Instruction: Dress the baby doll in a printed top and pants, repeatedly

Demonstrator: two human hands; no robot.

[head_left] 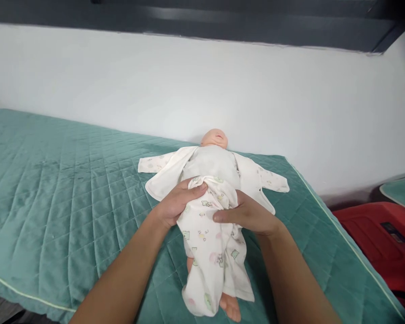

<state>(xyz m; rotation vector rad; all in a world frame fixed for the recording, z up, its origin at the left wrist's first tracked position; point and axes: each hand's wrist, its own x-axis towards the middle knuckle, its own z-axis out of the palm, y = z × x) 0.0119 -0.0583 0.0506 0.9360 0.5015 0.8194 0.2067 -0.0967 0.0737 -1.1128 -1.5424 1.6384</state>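
Observation:
A baby doll (215, 138) lies on its back, head toward the wall. A white patterned jacket (168, 178) is spread open around its pale torso, sleeves stretched out to both sides. White printed pants (204, 252) cover its lower body, and one bare foot (231, 308) sticks out at the bottom. My left hand (178, 200) grips the bunched top of the pants on the left, thumb on the cloth. On the right, my right hand (245, 213) holds the same pants with its thumb on top; its other fingers are mostly hidden.
A green quilted cover (70, 193) lies under the doll, with its piped edge on the right. Behind it rises a white wall (195, 90) below a dark beam (189, 22). A red case (374, 238) stands at the right.

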